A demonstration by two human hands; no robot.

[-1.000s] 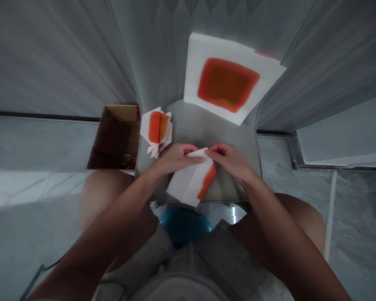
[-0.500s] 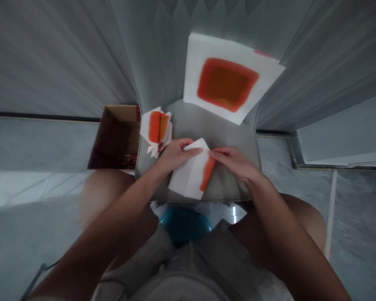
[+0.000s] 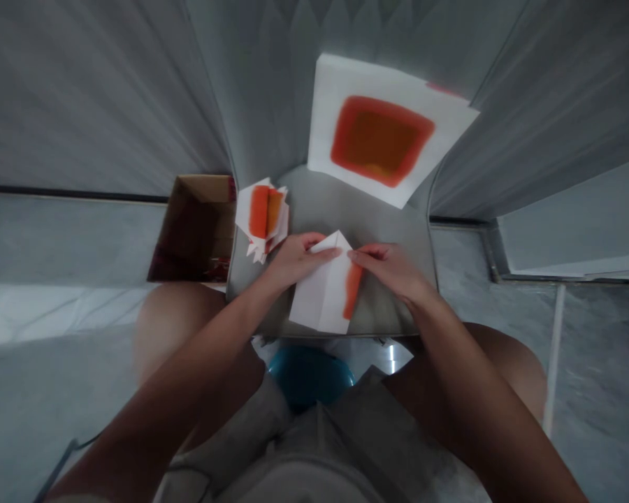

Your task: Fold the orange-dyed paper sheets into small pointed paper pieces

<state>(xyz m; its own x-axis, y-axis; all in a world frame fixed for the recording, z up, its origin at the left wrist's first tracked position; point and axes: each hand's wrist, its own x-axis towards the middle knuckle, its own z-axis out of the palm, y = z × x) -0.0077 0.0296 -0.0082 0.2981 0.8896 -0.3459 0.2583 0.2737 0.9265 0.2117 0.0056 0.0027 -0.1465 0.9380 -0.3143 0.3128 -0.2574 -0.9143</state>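
A folded white paper (image 3: pixel 319 293) with an orange-red stripe along its right edge lies on a grey board (image 3: pixel 367 202) in front of me. My left hand (image 3: pixel 300 260) presses its upper left part, fingers across the top. My right hand (image 3: pixel 384 270) pinches the upper right edge with its fingertips. Beyond the hands, a small bundle of folded paper pieces (image 3: pixel 262 220) with orange dye sits at the board's left. Farther off lies a white sheet stack (image 3: pixel 340 77) marked with a large orange-red square.
An open cardboard box (image 3: pixel 196 227) stands left of the board, its inside dark. A round blue object (image 3: pixel 310 377) lies below the board between my knees (image 3: pixel 172 328). Grey fabric-like surfaces rise on both sides and behind.
The folded paper has swung from a slant to nearly upright, its orange edge now running almost vertically. Both hands stay on it and have shifted only slightly.
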